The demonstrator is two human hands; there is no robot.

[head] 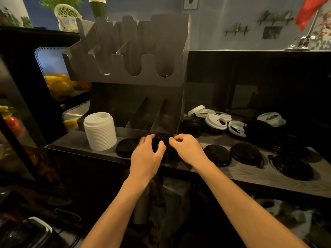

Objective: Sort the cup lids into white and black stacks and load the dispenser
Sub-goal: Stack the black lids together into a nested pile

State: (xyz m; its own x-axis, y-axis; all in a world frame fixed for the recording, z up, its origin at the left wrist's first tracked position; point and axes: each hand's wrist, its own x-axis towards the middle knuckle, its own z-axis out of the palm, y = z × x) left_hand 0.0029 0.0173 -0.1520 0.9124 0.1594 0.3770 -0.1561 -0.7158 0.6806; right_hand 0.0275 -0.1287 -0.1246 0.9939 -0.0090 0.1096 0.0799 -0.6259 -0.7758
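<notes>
Far left: glass case (59,86) with yellow and red fruit behind its pane. Left-centre, far: grey metal dispenser (129,51), upper tier with three U-cut slots, lower tier with three slanted bays, standing on the counter (250,174). Before its left bay: white stack (100,131), upright, many lids tall. Just right of it: lone lid (126,147), black, flat on the counter. Centre, near the dispenser's front edge: black stack (162,142), gripped from both sides. The left hand (146,153) has fingers and thumb curled round the stack's left side. The right hand (188,149) has fingers bent over the right top edge, fingertips pinching at the rim. Right of the hands: three flat lids (246,153), black, in a row toward the near edge, each apart from the next. Far right, beside the lower bays: mixed pile (215,120) of white and black lids, unsorted, some tilted and overlapping.
</notes>
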